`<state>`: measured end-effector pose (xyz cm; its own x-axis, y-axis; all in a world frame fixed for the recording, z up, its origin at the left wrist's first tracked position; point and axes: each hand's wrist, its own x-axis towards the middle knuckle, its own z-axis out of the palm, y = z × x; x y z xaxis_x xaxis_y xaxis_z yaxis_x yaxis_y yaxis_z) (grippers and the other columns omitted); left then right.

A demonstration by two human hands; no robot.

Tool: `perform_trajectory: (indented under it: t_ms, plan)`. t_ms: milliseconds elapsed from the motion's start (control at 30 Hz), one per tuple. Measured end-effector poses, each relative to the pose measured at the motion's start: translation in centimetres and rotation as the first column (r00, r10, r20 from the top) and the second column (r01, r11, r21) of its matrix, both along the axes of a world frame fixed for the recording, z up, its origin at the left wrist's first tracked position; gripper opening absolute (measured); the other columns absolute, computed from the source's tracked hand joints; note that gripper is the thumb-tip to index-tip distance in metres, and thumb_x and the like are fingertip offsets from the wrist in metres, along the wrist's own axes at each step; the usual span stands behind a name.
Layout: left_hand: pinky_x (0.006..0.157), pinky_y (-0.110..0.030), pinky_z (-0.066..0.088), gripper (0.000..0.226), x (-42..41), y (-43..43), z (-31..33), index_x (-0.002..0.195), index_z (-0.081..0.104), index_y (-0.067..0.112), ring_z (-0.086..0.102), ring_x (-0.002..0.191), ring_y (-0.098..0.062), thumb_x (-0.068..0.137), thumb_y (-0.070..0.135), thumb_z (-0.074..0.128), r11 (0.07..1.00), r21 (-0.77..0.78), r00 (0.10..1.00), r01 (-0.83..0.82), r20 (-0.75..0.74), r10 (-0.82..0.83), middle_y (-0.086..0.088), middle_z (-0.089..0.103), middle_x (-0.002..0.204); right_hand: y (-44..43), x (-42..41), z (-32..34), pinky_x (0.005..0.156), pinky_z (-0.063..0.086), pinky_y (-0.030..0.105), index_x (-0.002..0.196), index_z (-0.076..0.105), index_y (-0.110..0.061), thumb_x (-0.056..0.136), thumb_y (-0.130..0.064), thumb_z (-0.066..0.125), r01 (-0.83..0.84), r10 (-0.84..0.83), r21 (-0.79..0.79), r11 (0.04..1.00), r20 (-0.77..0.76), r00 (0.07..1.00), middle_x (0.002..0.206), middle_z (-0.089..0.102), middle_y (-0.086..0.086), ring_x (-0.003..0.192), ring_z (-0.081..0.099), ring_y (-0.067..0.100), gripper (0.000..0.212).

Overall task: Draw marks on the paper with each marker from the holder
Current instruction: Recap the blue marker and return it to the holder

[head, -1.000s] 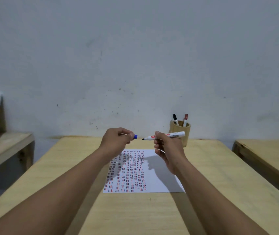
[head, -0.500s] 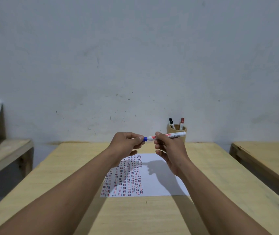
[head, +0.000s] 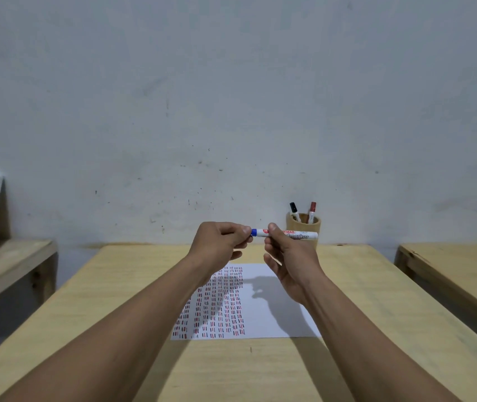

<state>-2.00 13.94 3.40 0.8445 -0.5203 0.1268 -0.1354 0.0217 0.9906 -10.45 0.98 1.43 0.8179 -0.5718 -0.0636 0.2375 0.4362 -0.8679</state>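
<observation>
While both hands are raised above the table (head: 115,300), the scene reads:
Marker (head: 285,234): level, long axis left-right, blue cap (head: 254,232) leftward.
Right hand (head: 291,264): fingers grip the barrel.
Left hand (head: 219,245): fingers closed on the cap.
Holder (head: 304,232): just behind, nearer the right hand.
Paper (head: 263,306): below, its right part unmarked.
Room: open table all around.

I hold the white blue-capped marker (head: 285,234) level above the white paper sheet (head: 263,288) striped with short dashes; the wooden cylindrical holder (head: 304,227) stands behind.
</observation>
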Motion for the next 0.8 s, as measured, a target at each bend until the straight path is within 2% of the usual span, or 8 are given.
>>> perform_trajectory:
  t_ms: [100,167,233,367,467,633,700,800]
  plan:
    - [0.083,-0.036,0.060,0.014,-0.3,-0.5,-0.1,0.092,0.078,0.011,0.069,0.082,-0.016,0.094,0.020,0.068,1.000,0.015,0.997,-0.028,0.073,0.027,-0.006,0.078,0.088,0.4,0.5,0.6,0.053,0.059,0.019,0.094,0.070,-0.002,0.090,-0.012,0.075,0.108,-0.108,0.094,0.990,-0.012,0.994,0.074,0.064,0.005,0.062,0.061,0.010,0.012]
    - [0.080,-0.035,0.061,0.014,-0.4,-0.9,-0.2,0.091,0.079,0.012,0.070,0.084,-0.018,0.094,0.020,0.068,0.997,0.021,0.990,-0.077,0.121,0.074,-0.006,0.078,0.086,0.6,0.9,1.0,0.052,0.060,0.021,0.126,0.052,0.000,0.088,-0.005,0.076,0.210,-0.211,0.072,0.975,-0.004,0.978,0.078,0.062,0.010,0.059,0.060,0.012,0.045]
    - [0.079,-0.035,0.062,0.014,-0.4,-1.3,-0.1,0.091,0.079,0.013,0.072,0.087,-0.020,0.094,0.021,0.068,0.993,0.025,0.981,-0.119,0.156,0.114,-0.006,0.078,0.086,0.4,0.9,1.3,0.055,0.061,0.025,0.146,0.028,-0.018,0.090,-0.004,0.071,0.262,-0.262,-0.060,0.963,0.001,0.965,0.079,0.060,0.010,0.059,0.057,0.014,0.072]
    - [0.072,-0.032,0.055,0.013,-0.2,-2.2,1.2,0.087,0.079,0.022,0.068,0.077,-0.017,0.092,0.027,0.069,0.978,0.096,0.934,-0.184,0.326,0.144,0.000,0.076,0.082,-0.2,0.3,2.3,0.051,0.054,0.030,0.117,0.060,-0.011,0.100,-0.013,0.048,0.134,-0.226,-0.436,0.890,-0.165,0.960,0.088,0.061,0.011,0.064,0.059,0.016,0.021]
    - [0.065,-0.020,0.045,0.014,0.0,-3.3,2.2,0.094,0.080,0.021,0.066,0.081,-0.012,0.092,0.031,0.070,0.958,0.166,0.875,-0.235,0.465,0.134,0.004,0.075,0.085,-1.8,0.2,2.4,0.049,0.051,0.029,0.113,0.059,-0.015,0.096,-0.010,0.045,0.057,-0.263,-0.629,0.775,-0.240,0.935,0.089,0.064,0.009,0.067,0.062,0.020,0.022]
    - [0.059,-0.018,0.043,0.018,-0.1,-6.0,3.3,0.090,0.078,0.027,0.066,0.075,-0.014,0.095,0.036,0.063,0.966,0.160,0.856,-0.204,0.508,0.096,0.006,0.075,0.086,-4.8,0.3,2.3,0.053,0.051,0.032,0.104,0.064,-0.016,0.099,-0.020,0.055,0.011,-0.345,-0.840,0.542,-0.211,0.915,0.080,0.066,0.009,0.060,0.057,0.020,0.012]
    - [0.068,-0.023,0.049,0.024,0.0,-7.4,3.2,0.092,0.072,0.031,0.066,0.077,-0.014,0.100,0.040,0.051,0.974,0.110,0.879,-0.198,0.459,0.127,0.007,0.074,0.088,-6.0,0.5,2.4,0.059,0.045,0.033,0.101,0.069,-0.016,0.100,-0.026,0.057,0.016,-0.383,-0.888,0.460,-0.182,0.906,0.074,0.062,0.005,0.064,0.054,0.021,0.016]
    - [0.085,-0.035,0.052,0.026,0.7,-9.5,1.6,0.103,0.065,0.028,0.068,0.095,-0.021,0.103,0.036,0.041,0.973,0.097,0.921,-0.210,0.352,0.164,0.003,0.074,0.099,-8.2,0.7,2.9,0.055,0.036,0.027,0.102,0.074,-0.016,0.100,-0.032,0.059,0.050,-0.415,-0.890,0.453,-0.161,0.896,0.069,0.053,-0.007,0.069,0.052,0.017,0.022]
